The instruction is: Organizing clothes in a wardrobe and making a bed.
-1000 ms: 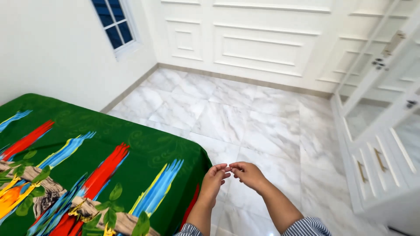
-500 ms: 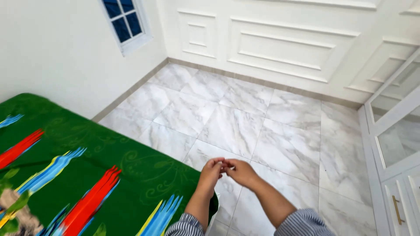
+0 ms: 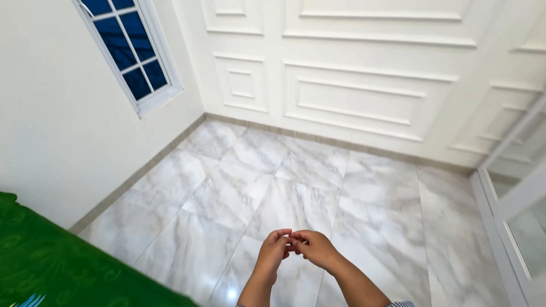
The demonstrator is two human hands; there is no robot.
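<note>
I've got both hands out ahead of me, low in the view, fingertips meeting over the marble floor — left hand curled, fingers bent in toward the right hand, which is curled the same way and touching it at the tips; whether anything small is pinched between them I cannot tell, nothing shows there. Compared with a second ago the hands keep the same joined pose, but the view has swung up and to the right: the green bedspread, which filled the near left with its red, blue and yellow print, is now only a plain green wedge in the near-left corner, well apart from the hands. The window with dark panes has grown larger at far left on the white wall, the panelled wall fills the far side, and the white cabinet with glass doors has slid to a thin strip at the right edge, its drawer handles gone from sight
</note>
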